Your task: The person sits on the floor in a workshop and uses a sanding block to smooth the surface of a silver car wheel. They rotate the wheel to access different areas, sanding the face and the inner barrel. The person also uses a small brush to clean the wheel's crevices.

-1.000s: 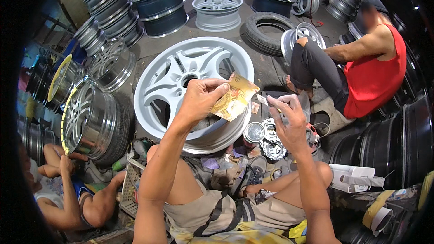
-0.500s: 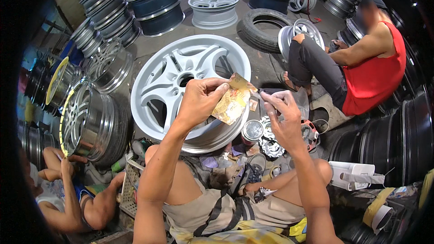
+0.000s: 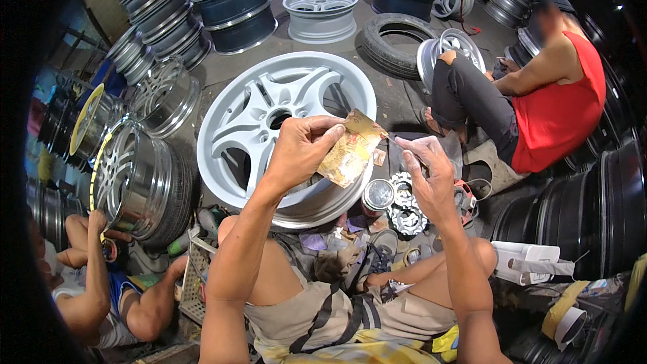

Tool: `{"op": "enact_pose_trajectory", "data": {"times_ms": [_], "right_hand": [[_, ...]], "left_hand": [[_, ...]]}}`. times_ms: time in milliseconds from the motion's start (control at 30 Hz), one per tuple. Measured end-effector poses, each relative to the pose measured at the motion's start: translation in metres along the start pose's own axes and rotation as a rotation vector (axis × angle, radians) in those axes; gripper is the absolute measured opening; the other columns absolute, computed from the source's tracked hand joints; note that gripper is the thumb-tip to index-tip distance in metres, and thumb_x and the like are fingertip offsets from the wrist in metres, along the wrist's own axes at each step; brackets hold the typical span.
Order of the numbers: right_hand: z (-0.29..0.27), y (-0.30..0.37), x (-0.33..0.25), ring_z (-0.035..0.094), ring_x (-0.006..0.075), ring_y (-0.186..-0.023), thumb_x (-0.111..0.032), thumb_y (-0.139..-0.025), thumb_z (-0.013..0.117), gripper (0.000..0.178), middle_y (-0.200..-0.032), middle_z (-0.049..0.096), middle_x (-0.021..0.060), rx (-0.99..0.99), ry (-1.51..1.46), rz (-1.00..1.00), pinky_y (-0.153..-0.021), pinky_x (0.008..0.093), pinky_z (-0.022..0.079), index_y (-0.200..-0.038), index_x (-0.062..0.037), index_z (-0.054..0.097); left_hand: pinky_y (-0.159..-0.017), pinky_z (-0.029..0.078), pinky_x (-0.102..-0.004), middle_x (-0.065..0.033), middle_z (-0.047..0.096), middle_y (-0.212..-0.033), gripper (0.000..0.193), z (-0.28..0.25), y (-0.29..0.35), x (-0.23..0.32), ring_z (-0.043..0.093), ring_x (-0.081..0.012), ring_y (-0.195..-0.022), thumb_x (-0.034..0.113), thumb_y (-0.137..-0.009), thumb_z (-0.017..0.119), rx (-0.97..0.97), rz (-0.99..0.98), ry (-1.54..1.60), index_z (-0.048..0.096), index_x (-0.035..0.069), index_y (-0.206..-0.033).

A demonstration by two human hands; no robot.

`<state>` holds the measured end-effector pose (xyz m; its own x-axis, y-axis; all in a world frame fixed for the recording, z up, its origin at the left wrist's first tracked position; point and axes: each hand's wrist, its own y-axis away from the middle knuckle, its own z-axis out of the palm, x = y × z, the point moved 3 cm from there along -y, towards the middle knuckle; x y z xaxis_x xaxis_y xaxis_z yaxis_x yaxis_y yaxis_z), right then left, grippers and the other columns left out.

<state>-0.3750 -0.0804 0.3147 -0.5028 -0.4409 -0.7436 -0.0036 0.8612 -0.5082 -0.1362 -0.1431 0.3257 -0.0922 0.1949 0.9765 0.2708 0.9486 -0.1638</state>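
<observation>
My left hand [image 3: 306,152] pinches a gold-coloured card [image 3: 357,141] by its left edge, between thumb and fingers. A whitish smear lies on the card's face. Close to the card's right corner is my right hand [image 3: 431,172], thumb and index finger drawn together around something thin and small that I cannot make out. Under the card, a light grey wheel rim [image 3: 232,121] with curved spokes lies tilted, face up, in front of my knees. Beside its lower right edge stands a small round tin [image 3: 379,194] with a grey-white top.
Crumpled scraps [image 3: 337,256] litter the floor between my legs. At right a person in a red top [image 3: 563,101] sits by another rim; at lower left another person [image 3: 101,290] handles yellow tape around a polished wheel [image 3: 128,182]. Stacked rims [image 3: 168,20] and a tire [image 3: 397,44] stand behind.
My right hand has drawn slightly to the right, away from the card's corner. The card stays in my left hand, barely shifted. The person at lower left has raised a hand along the tape.
</observation>
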Motion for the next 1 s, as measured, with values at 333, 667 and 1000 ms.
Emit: {"op": "enact_pose_trajectory", "data": {"times_ms": [333, 667, 1000], "right_hand": [[0.001, 0.002, 0.013, 0.062, 0.0191, -0.089, -0.009, -0.098, 0.065, 0.021, -0.097, 0.063, 0.0099, -0.129, -0.175, 0.134, -0.079, 0.0314, 0.049, -0.116, -0.0022, 0.075], [0.001, 0.001, 0.000, 0.062, 0.0250, -0.090, 0.003, -0.087, 0.073, 0.035, -0.101, 0.059, 0.0111, 0.036, 0.091, -0.125, -0.079, 0.0361, 0.051, -0.121, -0.0045, 0.072], [-0.005, -0.005, -0.004, 0.062, 0.0216, -0.084, 0.004, -0.091, 0.068, 0.027, -0.098, 0.059, 0.0113, 0.004, 0.089, -0.153, -0.073, 0.0331, 0.051, -0.117, -0.0025, 0.073]], "left_hand": [[-0.068, 0.052, -0.0223, -0.0045, 0.076, -0.089, 0.021, -0.003, -0.001, -0.006, 0.062, -0.0038, -0.077, 0.008, -0.098, 0.067, 0.053, 0.033, -0.049, 0.076, -0.006, -0.111], [-0.073, 0.057, -0.0227, -0.0094, 0.076, -0.097, 0.025, 0.001, -0.001, -0.006, 0.070, -0.0088, -0.081, 0.013, -0.099, 0.070, -0.042, -0.226, 0.292, 0.074, -0.006, -0.115], [-0.074, 0.056, -0.0233, -0.0066, 0.076, -0.095, 0.025, -0.008, -0.003, -0.009, 0.067, -0.0074, -0.083, 0.013, -0.099, 0.069, -0.015, -0.062, 0.036, 0.075, -0.007, -0.114]]}}
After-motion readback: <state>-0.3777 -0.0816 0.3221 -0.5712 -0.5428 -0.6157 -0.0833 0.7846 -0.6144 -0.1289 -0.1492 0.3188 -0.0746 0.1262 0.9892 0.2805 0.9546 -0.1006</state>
